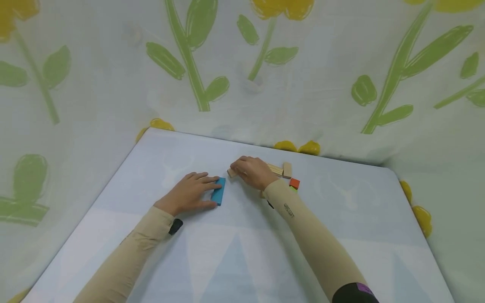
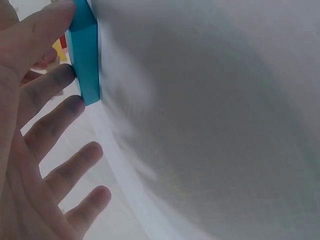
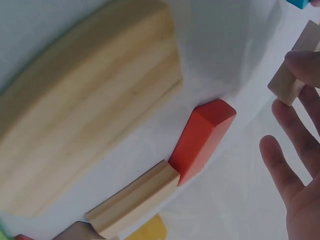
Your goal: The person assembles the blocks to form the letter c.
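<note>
A blue rectangular block (image 1: 218, 192) lies on the table under the fingers of my left hand (image 1: 189, 194). In the left wrist view, the thumb lies over one end of the blue block (image 2: 86, 62) and two fingertips touch its edge; the other fingers are spread. My right hand (image 1: 253, 171) pinches a small plain wooden block (image 1: 231, 173) between thumb and fingers, just right of the blue one. That wooden block (image 3: 290, 82) shows more clearly in the right wrist view, while a corner of the blue block (image 3: 299, 3) appears above it.
Beyond my right wrist are wooden pieces (image 1: 275, 169), another wooden block (image 1: 287, 170), an orange-red block (image 1: 294, 183) and a partly hidden green block (image 1: 293, 190). A large wooden piece (image 3: 90, 95) is nearest the right wrist camera. A flower-print cloth (image 1: 303, 92) hangs behind the table.
</note>
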The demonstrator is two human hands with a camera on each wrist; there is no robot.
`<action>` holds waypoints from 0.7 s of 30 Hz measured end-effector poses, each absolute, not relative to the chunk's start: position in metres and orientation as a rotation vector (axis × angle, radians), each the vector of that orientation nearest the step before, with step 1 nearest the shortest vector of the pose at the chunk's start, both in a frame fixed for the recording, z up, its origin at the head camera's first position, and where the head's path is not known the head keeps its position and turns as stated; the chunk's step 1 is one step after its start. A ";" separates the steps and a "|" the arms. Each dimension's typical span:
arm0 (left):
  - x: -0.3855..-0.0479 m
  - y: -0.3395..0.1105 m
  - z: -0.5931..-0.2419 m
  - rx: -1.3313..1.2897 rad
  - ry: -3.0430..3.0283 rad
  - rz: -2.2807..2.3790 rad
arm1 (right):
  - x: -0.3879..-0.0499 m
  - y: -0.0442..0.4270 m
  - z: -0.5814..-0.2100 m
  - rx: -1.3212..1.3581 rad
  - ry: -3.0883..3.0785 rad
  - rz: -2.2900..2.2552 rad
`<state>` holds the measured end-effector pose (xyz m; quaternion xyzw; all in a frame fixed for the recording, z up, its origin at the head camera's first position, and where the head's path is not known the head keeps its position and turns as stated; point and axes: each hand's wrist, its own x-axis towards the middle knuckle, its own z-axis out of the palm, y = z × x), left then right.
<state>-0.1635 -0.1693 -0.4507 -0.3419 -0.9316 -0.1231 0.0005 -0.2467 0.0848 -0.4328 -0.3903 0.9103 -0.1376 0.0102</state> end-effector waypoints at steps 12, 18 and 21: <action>-0.168 -0.164 -0.453 -1.020 -2.963 -0.417 | -0.263 0.065 -0.435 -1.186 2.793 -0.306; -0.169 -0.161 -0.453 -0.998 -2.993 -0.446 | -0.262 0.059 -0.434 -1.089 2.781 -0.259; -0.169 -0.161 -0.453 -0.983 -3.005 -0.458 | -0.262 0.057 -0.435 -1.077 2.778 -0.243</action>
